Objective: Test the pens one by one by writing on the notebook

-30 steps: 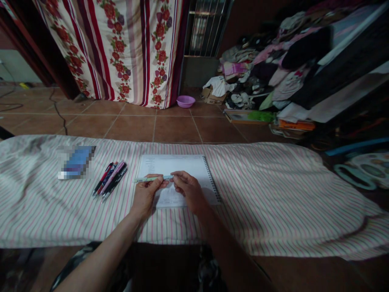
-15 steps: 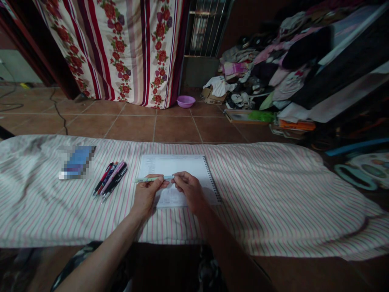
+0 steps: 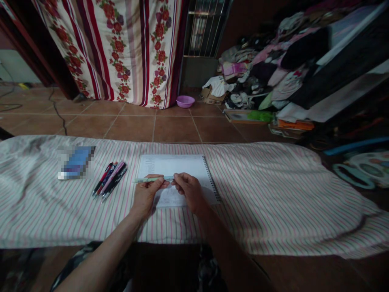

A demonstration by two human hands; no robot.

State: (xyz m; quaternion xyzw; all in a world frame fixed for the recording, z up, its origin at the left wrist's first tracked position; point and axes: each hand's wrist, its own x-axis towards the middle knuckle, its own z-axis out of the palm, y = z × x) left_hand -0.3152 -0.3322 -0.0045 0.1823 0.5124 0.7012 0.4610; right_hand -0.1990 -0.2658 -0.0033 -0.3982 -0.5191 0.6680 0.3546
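Over the notebook (image 3: 178, 170), both hands (image 3: 170, 188) pinch a pale pen (image 3: 150, 179).

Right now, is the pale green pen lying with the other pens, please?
No, the left hand and right hand hold the pale green pen over the notebook.

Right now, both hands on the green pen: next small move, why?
Probably ease the right hand rightward to pull the end of the pen free: the left hand grips the barrel, the right pinches that end, over the notebook.
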